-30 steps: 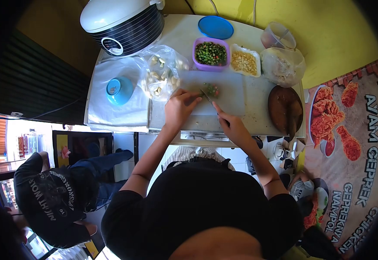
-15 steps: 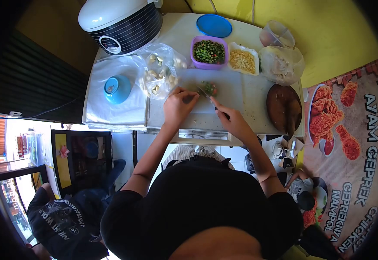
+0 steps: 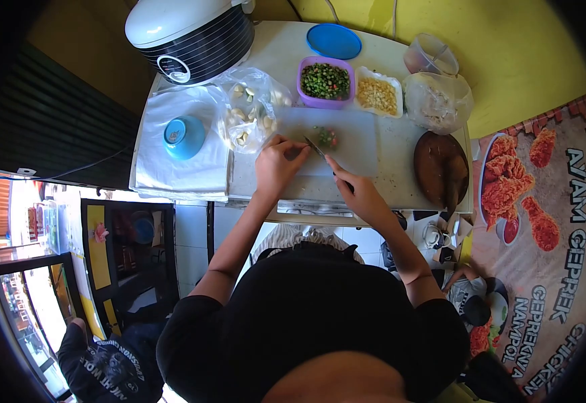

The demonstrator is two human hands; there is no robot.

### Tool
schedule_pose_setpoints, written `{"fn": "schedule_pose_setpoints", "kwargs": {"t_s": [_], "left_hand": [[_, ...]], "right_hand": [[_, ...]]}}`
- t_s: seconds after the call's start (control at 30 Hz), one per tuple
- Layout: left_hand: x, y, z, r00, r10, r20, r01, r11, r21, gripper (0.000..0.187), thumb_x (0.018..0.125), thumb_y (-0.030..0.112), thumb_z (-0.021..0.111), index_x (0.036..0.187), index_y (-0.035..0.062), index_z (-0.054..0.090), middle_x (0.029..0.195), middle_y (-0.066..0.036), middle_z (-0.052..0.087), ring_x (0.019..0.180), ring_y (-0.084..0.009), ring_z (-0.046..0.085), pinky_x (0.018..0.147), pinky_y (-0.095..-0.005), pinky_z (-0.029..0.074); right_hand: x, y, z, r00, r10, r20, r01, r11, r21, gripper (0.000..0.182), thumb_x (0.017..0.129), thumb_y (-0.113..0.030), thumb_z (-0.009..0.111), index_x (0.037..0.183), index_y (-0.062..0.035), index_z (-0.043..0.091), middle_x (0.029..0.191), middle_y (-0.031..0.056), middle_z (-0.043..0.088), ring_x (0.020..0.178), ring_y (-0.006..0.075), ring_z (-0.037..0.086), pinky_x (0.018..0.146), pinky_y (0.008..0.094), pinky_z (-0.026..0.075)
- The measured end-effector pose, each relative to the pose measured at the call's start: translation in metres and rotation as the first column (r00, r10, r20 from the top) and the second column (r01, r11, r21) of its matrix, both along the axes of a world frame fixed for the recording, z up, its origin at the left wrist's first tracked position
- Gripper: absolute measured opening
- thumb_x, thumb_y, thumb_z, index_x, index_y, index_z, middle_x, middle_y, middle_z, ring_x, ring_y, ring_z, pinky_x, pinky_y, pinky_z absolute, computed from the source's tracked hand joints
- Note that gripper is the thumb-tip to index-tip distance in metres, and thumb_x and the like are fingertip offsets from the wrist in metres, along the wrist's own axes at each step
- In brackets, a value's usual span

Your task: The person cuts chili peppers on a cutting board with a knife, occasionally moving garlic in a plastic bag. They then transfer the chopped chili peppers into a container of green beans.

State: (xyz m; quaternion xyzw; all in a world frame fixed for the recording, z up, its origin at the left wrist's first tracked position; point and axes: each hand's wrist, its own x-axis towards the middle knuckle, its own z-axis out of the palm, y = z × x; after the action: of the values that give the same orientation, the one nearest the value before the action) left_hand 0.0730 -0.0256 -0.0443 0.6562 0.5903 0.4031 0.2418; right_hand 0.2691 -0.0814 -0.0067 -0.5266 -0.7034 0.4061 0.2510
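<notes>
Head view: one knife (image 3: 318, 150) (right hand's (image 3: 360, 195) grip), two blue bowls.

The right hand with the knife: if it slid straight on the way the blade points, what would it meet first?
Probably the small pile of chopped green chillies on the white cutting board, just ahead of the right hand; depth is unclear.
</notes>
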Motion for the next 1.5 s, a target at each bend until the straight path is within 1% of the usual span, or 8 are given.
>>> {"fn": "schedule_pose_setpoints", "kwargs": {"t_s": [0.07, 0.3, 0.67, 0.9, 0.97, 1.07, 1.2, 1.5], "left_hand": [[0.000, 0.000, 0.000, 1.000, 0.000, -0.006, 0.000, 1.000, 0.012, 0.017, 0.076, 0.025, 0.075, 0.086, 0.0106, 0.076, 0.080, -0.005, 0.062, 0.068, -0.0177, 0.062, 0.063, -0.0311, 0.050], [-0.001, 0.001, -0.001, 1.000, -0.002, -0.006, 0.002, 1.000, 0.016, 0.016, 0.077, 0.023, 0.075, 0.086, 0.0111, 0.076, 0.080, -0.005, 0.063, 0.068, -0.0181, 0.062, 0.064, -0.0307, 0.050], [-0.006, 0.008, 0.004, 0.999, -0.038, 0.038, 0.041, 0.997, -0.066, 0.019, 0.079, 0.022, 0.073, 0.095, 0.0101, 0.073, 0.081, -0.008, 0.063, 0.070, -0.0206, 0.063, 0.066, -0.0325, 0.051], [0.005, 0.007, -0.003, 0.975, -0.167, -0.148, 0.186, 0.974, 0.126, 0.025, 0.084, 0.017, 0.068, 0.108, 0.0093, 0.070, 0.088, -0.011, 0.063, 0.074, -0.0239, 0.063, 0.069, -0.0342, 0.051], [0.006, -0.002, 0.016, 0.973, -0.212, 0.093, 0.206, 0.976, 0.065, 0.025, 0.085, 0.016, 0.067, 0.109, 0.0106, 0.069, 0.091, -0.011, 0.063, 0.075, -0.0238, 0.063, 0.069, -0.0338, 0.051], [-0.019, 0.000, 0.057, 0.988, -0.140, 0.065, 0.125, 0.972, 0.200, 0.023, 0.085, 0.014, 0.067, 0.107, 0.0104, 0.070, 0.093, -0.011, 0.064, 0.076, -0.0222, 0.063, 0.069, -0.0330, 0.050], [-0.084, 0.040, 0.082, 0.994, 0.060, -0.095, -0.029, 0.953, 0.300, 0.021, 0.084, 0.015, 0.069, 0.105, 0.0107, 0.071, 0.093, -0.010, 0.066, 0.074, -0.0203, 0.064, 0.067, -0.0315, 0.051], [-0.116, 0.108, 0.035, 0.829, 0.039, -0.557, 0.090, 0.975, 0.203, 0.011, 0.080, 0.022, 0.066, 0.083, 0.0157, 0.075, 0.080, -0.008, 0.064, 0.077, -0.0266, 0.063, 0.071, -0.0385, 0.051]], "right_hand": [[-0.005, -0.004, -0.005, 0.999, -0.022, 0.033, 0.022, 1.000, 0.014, 0.048, 0.094, -0.008, 0.048, 0.142, -0.0158, 0.042, 0.061, 0.0240, 0.045, 0.049, 0.0334, 0.049, 0.054, 0.0364, 0.043], [-0.015, 0.003, -0.023, 0.992, -0.067, 0.108, 0.053, 0.990, 0.127, 0.051, 0.092, -0.007, 0.048, 0.142, -0.0176, 0.041, 0.064, 0.0277, 0.050, 0.056, 0.0427, 0.053, 0.055, 0.0386, 0.044], [0.019, -0.008, -0.022, 0.997, 0.002, -0.082, -0.007, 0.999, -0.051, 0.049, 0.097, -0.012, 0.049, 0.144, -0.0186, 0.039, 0.059, 0.0095, 0.037, 0.052, 0.0106, 0.040, 0.055, 0.0279, 0.040], [0.023, -0.003, -0.006, 0.976, -0.120, -0.181, 0.101, 0.989, -0.108, 0.049, 0.099, -0.015, 0.047, 0.147, -0.0177, 0.035, 0.058, -0.0017, 0.039, 0.054, 0.0066, 0.040, 0.055, 0.0237, 0.039], [0.018, -0.004, 0.000, 0.969, -0.143, -0.201, 0.114, 0.982, -0.147, 0.050, 0.099, -0.015, 0.047, 0.147, -0.0170, 0.033, 0.059, -0.0016, 0.039, 0.054, 0.0066, 0.040, 0.055, 0.0235, 0.040], [0.014, -0.004, -0.004, 0.963, -0.101, -0.251, 0.059, 0.984, -0.171, 0.051, 0.099, -0.015, 0.048, 0.148, -0.0161, 0.032, 0.062, -0.0022, 0.041, 0.055, 0.0061, 0.041, 0.055, 0.0234, 0.040], [0.015, -0.002, -0.008, 0.962, -0.104, -0.252, 0.063, 0.984, -0.165, 0.053, 0.099, -0.015, 0.049, 0.148, -0.0155, 0.031, 0.066, -0.0027, 0.042, 0.056, 0.0055, 0.040, 0.055, 0.0230, 0.039], [0.015, 0.018, -0.021, 0.977, -0.093, -0.192, 0.085, 0.995, -0.049, 0.056, 0.099, -0.017, 0.050, 0.150, -0.0121, 0.027, 0.063, -0.0050, 0.041, 0.055, 0.0041, 0.038, 0.051, 0.0202, 0.035]]}}
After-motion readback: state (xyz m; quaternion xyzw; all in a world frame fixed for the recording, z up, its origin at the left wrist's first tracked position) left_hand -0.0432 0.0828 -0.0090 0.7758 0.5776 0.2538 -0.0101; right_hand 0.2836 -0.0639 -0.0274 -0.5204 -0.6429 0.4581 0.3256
